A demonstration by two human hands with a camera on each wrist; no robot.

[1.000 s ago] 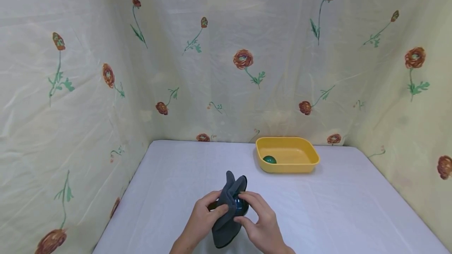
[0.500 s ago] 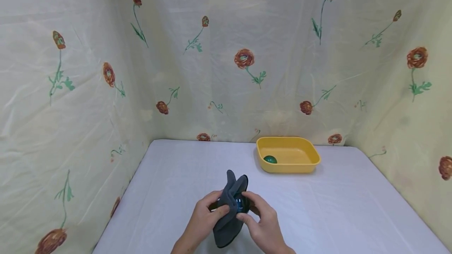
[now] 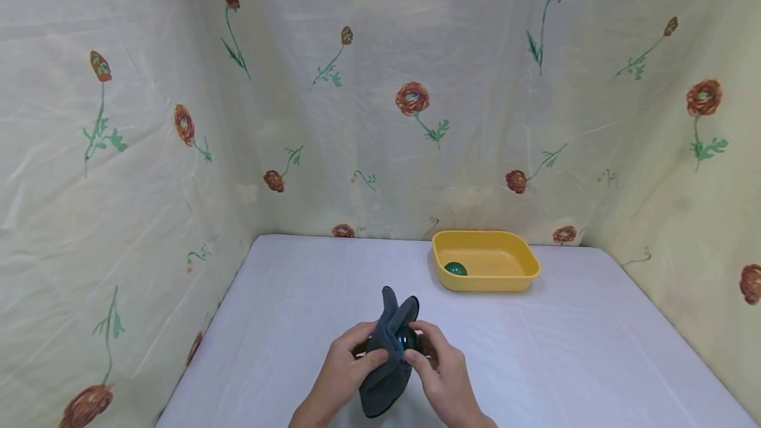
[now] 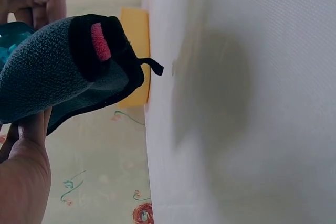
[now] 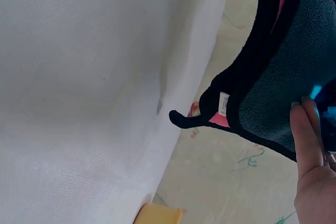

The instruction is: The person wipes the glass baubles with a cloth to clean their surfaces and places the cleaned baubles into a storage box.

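A dark grey-blue cloth (image 3: 383, 392) with black edging is folded around a shiny dark ball (image 3: 407, 339), above the near part of the table. My left hand (image 3: 343, 365) grips the cloth from the left, thumb on its near face. On the other side, my right hand (image 3: 441, 375) holds the ball between thumb and fingers, against the cloth. Pink patches and a black loop show on the cloth (image 5: 283, 77) in the right wrist view. The ball (image 4: 11, 38) looks teal in the left wrist view, where the cloth hides most of it.
A yellow plastic tray (image 3: 493, 283) stands at the back of the white-covered table (image 3: 297, 283), right of the middle. Inside its left end lies a green ball (image 3: 455, 268). Flower-printed sheeting (image 3: 475, 117) hangs behind the table and along both sides.
My right thumb and fingers have shifted a little upward and closer around the ball, with less of it showing. The left hand and cloth stay nearly in place.
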